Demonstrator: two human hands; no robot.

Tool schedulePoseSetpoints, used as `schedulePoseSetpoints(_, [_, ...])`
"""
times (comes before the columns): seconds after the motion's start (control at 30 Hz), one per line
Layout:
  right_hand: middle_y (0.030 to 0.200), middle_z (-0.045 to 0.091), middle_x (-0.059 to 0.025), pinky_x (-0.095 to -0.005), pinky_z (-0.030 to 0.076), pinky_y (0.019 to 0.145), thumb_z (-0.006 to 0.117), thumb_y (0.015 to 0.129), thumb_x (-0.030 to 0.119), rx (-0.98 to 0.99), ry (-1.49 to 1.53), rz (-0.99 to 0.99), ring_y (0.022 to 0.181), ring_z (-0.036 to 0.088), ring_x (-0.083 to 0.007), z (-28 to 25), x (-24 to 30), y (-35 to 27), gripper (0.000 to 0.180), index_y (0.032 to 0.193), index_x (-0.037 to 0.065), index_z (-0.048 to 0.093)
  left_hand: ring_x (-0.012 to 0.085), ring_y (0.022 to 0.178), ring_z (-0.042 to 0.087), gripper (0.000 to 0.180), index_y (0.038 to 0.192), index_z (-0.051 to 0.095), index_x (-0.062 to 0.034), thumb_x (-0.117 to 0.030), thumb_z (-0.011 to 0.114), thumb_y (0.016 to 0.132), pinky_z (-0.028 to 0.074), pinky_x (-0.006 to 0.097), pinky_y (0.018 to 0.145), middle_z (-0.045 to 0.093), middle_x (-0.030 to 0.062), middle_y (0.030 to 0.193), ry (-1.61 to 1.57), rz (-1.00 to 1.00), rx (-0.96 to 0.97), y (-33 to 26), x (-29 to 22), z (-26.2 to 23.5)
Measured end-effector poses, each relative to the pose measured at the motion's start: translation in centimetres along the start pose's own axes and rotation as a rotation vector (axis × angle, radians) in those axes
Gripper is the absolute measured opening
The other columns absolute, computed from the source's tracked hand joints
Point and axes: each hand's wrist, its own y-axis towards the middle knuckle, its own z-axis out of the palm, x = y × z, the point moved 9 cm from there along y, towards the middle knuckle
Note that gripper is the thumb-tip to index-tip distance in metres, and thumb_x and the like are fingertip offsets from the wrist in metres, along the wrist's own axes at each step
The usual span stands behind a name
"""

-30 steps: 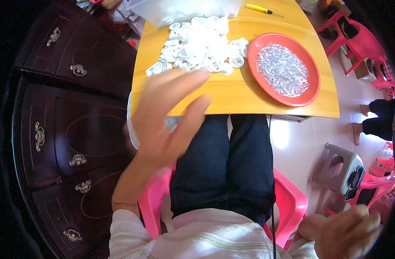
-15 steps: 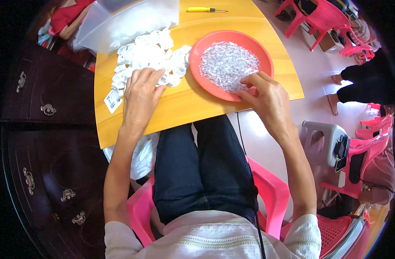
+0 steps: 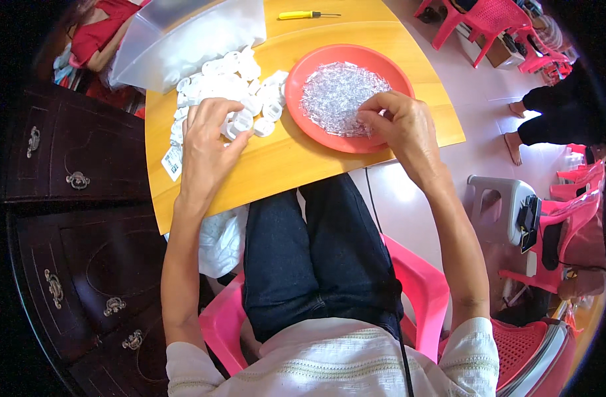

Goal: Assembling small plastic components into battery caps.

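Note:
A heap of white round plastic parts (image 3: pixel 214 85) lies on the yellow wooden table (image 3: pixel 250 173). My left hand (image 3: pixel 209 135) is at its near edge, thumb and fingers curled round one white ring-shaped part (image 3: pixel 241 120). On the right stands a red round plate (image 3: pixel 329 142) with a pile of thin clear plastic rods (image 3: pixel 343 96). Over the plate's near right side my right hand (image 3: pixel 402 126) has thumb and forefinger pinched together at the pile. Whatever sits between those fingertips is too small to make out.
Behind the heap stands a translucent plastic bin (image 3: pixel 190 43). A yellow-handled screwdriver (image 3: pixel 300 14) lies at the table's far side, and a printed label (image 3: pixel 173 162) at its left edge. Dark drawers (image 3: pixel 58 159) flank the left; a grey stool (image 3: pixel 498 205) stands right.
My left hand has closed round a white ring-shaped part at the heap's edge. The right thumb and forefinger, apart before, have come together over the rods.

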Motion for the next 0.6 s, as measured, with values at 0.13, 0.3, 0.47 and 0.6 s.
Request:
schedulePoseSetpoints(0.13, [0.082,0.069,-0.0123,-0.0350,0.052,0.068,0.065,0.085,0.012,0.023,0.135,0.091,0.071,0.066,-0.0223,-0.2,-0.8,0.2,0.010,0.084,0.004,0.071,0.0238,0.098,0.060,0.036,0.104,0.061,-0.0045,-0.005,0.076,0.072,0.047,0.035,0.083,0.061,0.0097,0.104,-0.097,-0.003,-0.108,-0.5,-1.0,-1.6])
schedulePoseSetpoints(0.3, [0.080,0.068,-0.0118,-0.0329,0.053,0.068,0.063,0.089,0.012,-0.024,0.241,0.116,0.071,0.065,-0.0187,-0.3,-1.5,0.5,0.014,0.091,-0.001,0.066,0.0201,0.089,0.063,0.037,0.106,0.061,-0.0032,-0.002,0.076,0.073,0.050,0.030,0.077,0.063,0.0095,0.101,-0.384,-0.145,-0.101,-1.5,-1.4,-0.5])
schedulePoseSetpoints(0.47, [0.083,0.069,-0.0089,-0.0219,0.058,0.062,0.061,0.094,0.022,0.074,0.603,0.277,0.074,0.070,-0.0134,1.0,-2.9,0.5,0.021,0.103,0.003,0.063,0.0155,0.088,0.063,0.037,0.109,0.061,-0.0021,-0.001,0.076,0.075,0.051,0.027,0.078,0.064,0.0080,0.099,-0.640,-0.220,-0.061,-2.6,-2.5,3.2])
schedulePoseSetpoints(0.6, [0.091,0.070,-0.0110,-0.0252,0.058,0.073,0.061,0.093,0.015,0.136,0.650,0.330,0.083,0.070,-0.0162,1.1,-3.6,0.1,0.020,0.107,0.001,0.063,0.0130,0.088,0.063,0.038,0.111,0.060,-0.0016,0.001,0.075,0.076,0.052,0.024,0.077,0.064,0.0073,0.102,-0.806,-0.272,-0.042,-2.6,-3.6,5.2])
